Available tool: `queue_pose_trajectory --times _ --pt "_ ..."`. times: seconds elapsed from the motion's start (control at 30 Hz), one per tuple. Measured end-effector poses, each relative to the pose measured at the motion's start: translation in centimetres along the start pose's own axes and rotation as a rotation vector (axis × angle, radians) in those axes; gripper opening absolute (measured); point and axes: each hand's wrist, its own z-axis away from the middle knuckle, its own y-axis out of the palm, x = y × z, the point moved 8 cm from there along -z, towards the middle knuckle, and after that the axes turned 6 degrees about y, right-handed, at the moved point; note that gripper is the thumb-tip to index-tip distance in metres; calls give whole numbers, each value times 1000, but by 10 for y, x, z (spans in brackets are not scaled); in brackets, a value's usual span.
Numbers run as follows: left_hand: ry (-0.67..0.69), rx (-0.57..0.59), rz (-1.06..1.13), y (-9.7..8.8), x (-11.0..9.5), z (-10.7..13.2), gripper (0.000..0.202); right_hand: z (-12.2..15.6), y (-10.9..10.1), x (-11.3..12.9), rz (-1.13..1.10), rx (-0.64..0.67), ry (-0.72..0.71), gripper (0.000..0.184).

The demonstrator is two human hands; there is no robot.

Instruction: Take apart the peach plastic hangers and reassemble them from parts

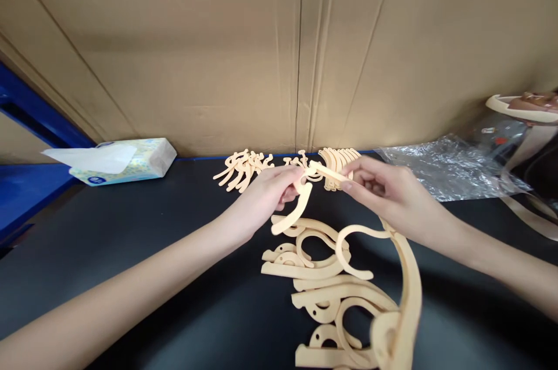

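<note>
One soft pack of white tissues in a pale patterned wrapper (131, 161) lies at the far left of the black table top (131, 254), beside a blue metal frame (26, 120). Behind everything stands a brown cardboard wall (196, 56). Along its foot, a row of small pale wooden hook-shaped cut-outs (242, 169) lies fanned on the table.

The left hand (265, 196) is raised above the table's middle, thumb and fingers pinched tight on a curved pale wooden hook piece (296, 213), which hangs down from the grip. The top of this hook meets a short straight pale wooden strip (325, 171), pinched between the fingertips of the right hand (383, 190); the other fingers are loosely curled.

Below the hands, near the person, lies a loose heap of larger curved pale wooden pieces (322, 277). A long arched wooden piece (407, 288) runs from under the right wrist toward the bottom edge. Further right, a crumpled clear plastic bag (444, 166) rests on the table.
</note>
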Motion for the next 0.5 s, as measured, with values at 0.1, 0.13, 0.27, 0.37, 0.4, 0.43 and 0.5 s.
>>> queue_pose_trajectory --times 0.1,0.13,0.27,0.37,0.4,0.43,0.5 --pt "55 19 -44 9 -16 -14 32 -9 -11 22 529 -193 -192 24" --pt "69 28 -66 12 -20 -18 33 -12 -10 28 688 -222 -248 27" --pt "130 60 -202 17 -20 -25 33 -25 7 26 979 -120 -395 30" --pt "197 8 -365 16 -16 -21 34 -36 15 11 847 23 -370 24" --pt "216 -23 -428 15 -16 -18 33 -39 15 5 729 64 -334 24" --pt "231 -57 -489 12 -17 -16 32 -43 11 -1 579 90 -283 25" --pt "242 -121 -599 1 -19 -15 30 -51 -1 -16 209 94 -147 30"
